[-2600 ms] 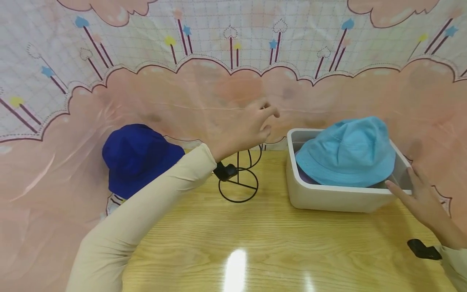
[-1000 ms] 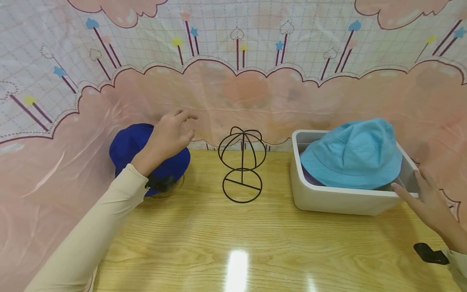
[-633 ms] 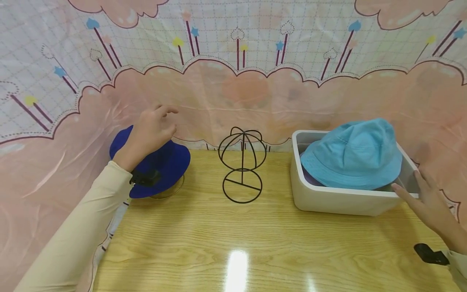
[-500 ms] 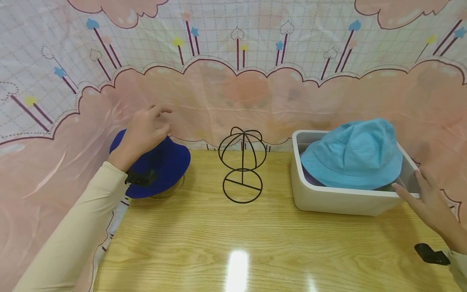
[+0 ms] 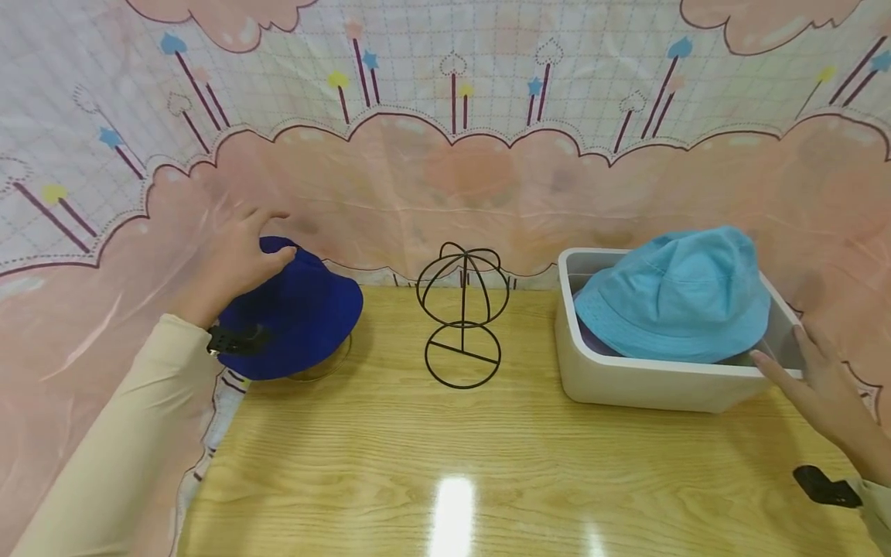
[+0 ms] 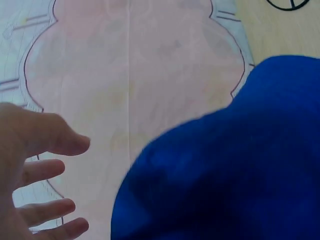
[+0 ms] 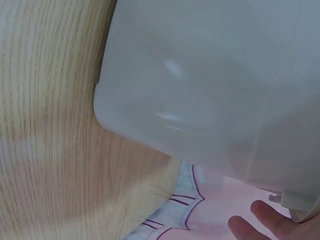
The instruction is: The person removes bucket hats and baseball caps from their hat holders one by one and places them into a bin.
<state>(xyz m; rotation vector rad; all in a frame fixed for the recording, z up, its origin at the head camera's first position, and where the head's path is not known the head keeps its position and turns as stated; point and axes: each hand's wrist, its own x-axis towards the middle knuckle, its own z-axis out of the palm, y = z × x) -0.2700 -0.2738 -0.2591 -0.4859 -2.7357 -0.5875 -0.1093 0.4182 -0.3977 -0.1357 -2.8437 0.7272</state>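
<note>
A dark blue bucket hat [image 5: 306,309] sits tilted at the left on a thin round wire stand [image 5: 323,363], whose base shows below the brim. My left hand [image 5: 233,263] hovers over the hat's left side with fingers spread; the left wrist view shows a gap between fingers and cloth. At the right stands a white storage bin [image 5: 626,383] with a light blue bucket hat [image 5: 678,298] on top inside it. My right hand [image 5: 824,394] holds the bin's front right corner, thumb at the rim and fingers at the outer side by a small handle [image 7: 297,202].
Between hat and bin stands a black wire hat stand [image 5: 462,309] with no hat on it. A patterned cloth [image 5: 390,178] hangs behind the wooden table [image 5: 418,456] and along its left side. Something purple [image 5: 592,340] shows under the light blue hat.
My left hand has travelled left from above the black stand, past the blue hat's middle to its left side. The hats and my right hand have stayed in place.
</note>
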